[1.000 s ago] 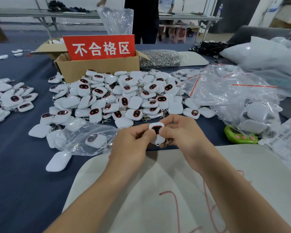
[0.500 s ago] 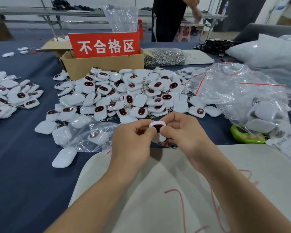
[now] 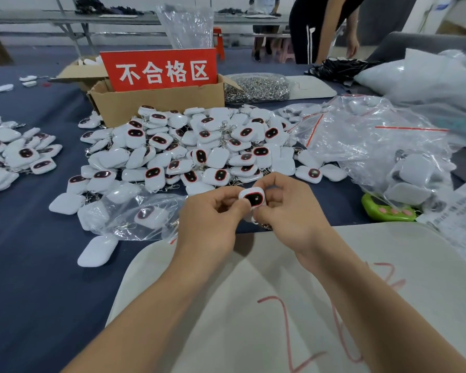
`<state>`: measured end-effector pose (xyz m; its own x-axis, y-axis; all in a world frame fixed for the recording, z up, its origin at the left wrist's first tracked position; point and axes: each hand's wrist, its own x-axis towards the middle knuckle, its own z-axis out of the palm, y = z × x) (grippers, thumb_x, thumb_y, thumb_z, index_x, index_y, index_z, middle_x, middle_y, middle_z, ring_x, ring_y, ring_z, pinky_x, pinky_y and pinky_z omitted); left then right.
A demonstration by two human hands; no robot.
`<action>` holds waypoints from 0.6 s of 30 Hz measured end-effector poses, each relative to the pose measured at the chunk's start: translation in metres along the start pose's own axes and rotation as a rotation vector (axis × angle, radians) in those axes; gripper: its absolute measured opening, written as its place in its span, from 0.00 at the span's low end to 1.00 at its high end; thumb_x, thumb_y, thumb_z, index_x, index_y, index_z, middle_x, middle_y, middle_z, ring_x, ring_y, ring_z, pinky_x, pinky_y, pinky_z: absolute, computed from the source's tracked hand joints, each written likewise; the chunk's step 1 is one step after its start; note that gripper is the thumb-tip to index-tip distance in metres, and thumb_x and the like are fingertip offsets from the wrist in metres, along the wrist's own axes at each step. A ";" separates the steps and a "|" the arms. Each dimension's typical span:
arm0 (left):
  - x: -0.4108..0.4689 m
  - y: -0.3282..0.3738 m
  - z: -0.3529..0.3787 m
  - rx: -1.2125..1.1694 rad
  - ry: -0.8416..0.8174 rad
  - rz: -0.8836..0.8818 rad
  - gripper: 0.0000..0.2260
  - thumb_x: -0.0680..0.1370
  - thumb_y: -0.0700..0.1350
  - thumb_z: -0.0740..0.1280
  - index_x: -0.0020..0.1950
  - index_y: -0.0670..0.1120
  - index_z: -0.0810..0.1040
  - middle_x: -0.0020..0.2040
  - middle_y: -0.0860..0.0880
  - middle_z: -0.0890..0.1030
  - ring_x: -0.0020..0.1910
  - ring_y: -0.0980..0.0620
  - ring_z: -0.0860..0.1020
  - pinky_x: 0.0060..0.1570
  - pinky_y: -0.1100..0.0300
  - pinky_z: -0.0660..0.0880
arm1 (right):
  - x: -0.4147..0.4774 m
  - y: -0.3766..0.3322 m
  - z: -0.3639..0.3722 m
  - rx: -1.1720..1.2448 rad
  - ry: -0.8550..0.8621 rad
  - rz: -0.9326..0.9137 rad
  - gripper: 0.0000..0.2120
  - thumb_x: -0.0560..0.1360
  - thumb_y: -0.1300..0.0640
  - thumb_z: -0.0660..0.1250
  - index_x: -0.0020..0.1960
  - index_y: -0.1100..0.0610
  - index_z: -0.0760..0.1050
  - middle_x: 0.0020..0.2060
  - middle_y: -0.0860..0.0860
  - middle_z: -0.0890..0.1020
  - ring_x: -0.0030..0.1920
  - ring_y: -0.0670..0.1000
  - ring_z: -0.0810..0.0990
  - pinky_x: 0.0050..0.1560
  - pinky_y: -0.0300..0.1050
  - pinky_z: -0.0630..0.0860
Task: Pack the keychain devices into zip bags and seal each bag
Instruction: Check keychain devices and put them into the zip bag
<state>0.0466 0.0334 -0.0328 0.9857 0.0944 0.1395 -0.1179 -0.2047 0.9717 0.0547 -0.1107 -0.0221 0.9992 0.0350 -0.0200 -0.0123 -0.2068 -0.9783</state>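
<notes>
The left hand and the right hand are bare. The left forearm and right forearm are bare too.

A cardboard box (with red sign) sits beside seemingly metal rings.

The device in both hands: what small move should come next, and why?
Probably free the left hand and reach for the zip bag beside it. That hand and the right hand pinch one device, bare as far as I can see, and that bag lies nearest.

Grey folding tables line the white wall.
</notes>
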 end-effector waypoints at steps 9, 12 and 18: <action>-0.001 0.001 -0.001 0.014 -0.005 0.024 0.12 0.76 0.42 0.73 0.47 0.61 0.87 0.39 0.55 0.87 0.43 0.54 0.85 0.46 0.60 0.78 | 0.002 0.001 0.001 -0.077 0.047 0.004 0.13 0.70 0.67 0.70 0.47 0.51 0.81 0.37 0.47 0.87 0.33 0.43 0.80 0.40 0.43 0.74; -0.002 0.002 -0.001 0.069 -0.014 0.056 0.13 0.76 0.43 0.73 0.46 0.65 0.86 0.39 0.56 0.86 0.43 0.54 0.84 0.47 0.53 0.79 | 0.002 -0.001 -0.001 -0.066 0.052 0.010 0.11 0.65 0.63 0.70 0.46 0.51 0.82 0.36 0.48 0.87 0.32 0.44 0.79 0.39 0.43 0.73; -0.003 0.001 -0.001 0.098 -0.018 0.068 0.10 0.76 0.46 0.72 0.43 0.64 0.85 0.38 0.58 0.86 0.41 0.56 0.84 0.46 0.55 0.80 | 0.002 -0.002 -0.004 -0.048 0.006 0.020 0.13 0.70 0.71 0.70 0.44 0.54 0.82 0.34 0.51 0.85 0.33 0.49 0.77 0.38 0.44 0.74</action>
<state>0.0437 0.0340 -0.0318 0.9780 0.0593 0.2001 -0.1731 -0.3047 0.9366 0.0570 -0.1142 -0.0189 0.9990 0.0244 -0.0385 -0.0310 -0.2536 -0.9668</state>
